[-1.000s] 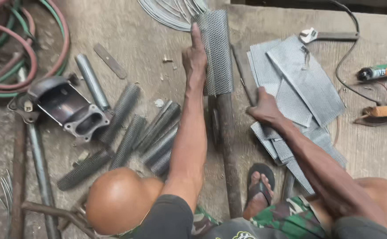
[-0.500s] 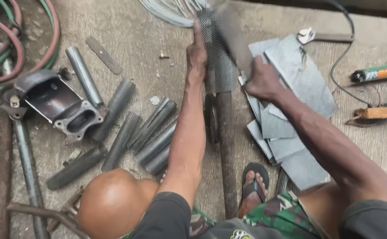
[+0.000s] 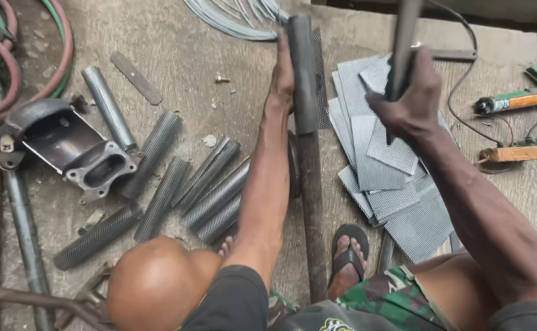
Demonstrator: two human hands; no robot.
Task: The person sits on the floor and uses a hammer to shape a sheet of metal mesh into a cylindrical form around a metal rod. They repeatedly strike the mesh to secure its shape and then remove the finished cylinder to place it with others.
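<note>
My left hand [image 3: 282,83] presses a perforated metal sheet [image 3: 319,73] that curls around a long steel pipe [image 3: 310,196] lying on the concrete floor. The sheet wraps the pipe's far end, one edge sticking out to the right. My right hand [image 3: 408,101] is shut on a dark metal bar [image 3: 404,34], held up above a stack of flat perforated sheets [image 3: 382,165], to the right of the pipe. The bar's top runs out of the picture.
Several rolled perforated tubes [image 3: 210,190] lie left of my arm. A dark metal housing [image 3: 66,144], hoses [image 3: 17,67] and a plain tube [image 3: 107,107] are further left. Wire coils [image 3: 237,15] lie at the top, a green tool [image 3: 517,99] with cables at right. My sandalled foot [image 3: 348,257] rests by the pipe.
My right hand left the flat sheets and came up gripping the dark bar. The sheet under my left hand now curls more tightly around the pipe.
</note>
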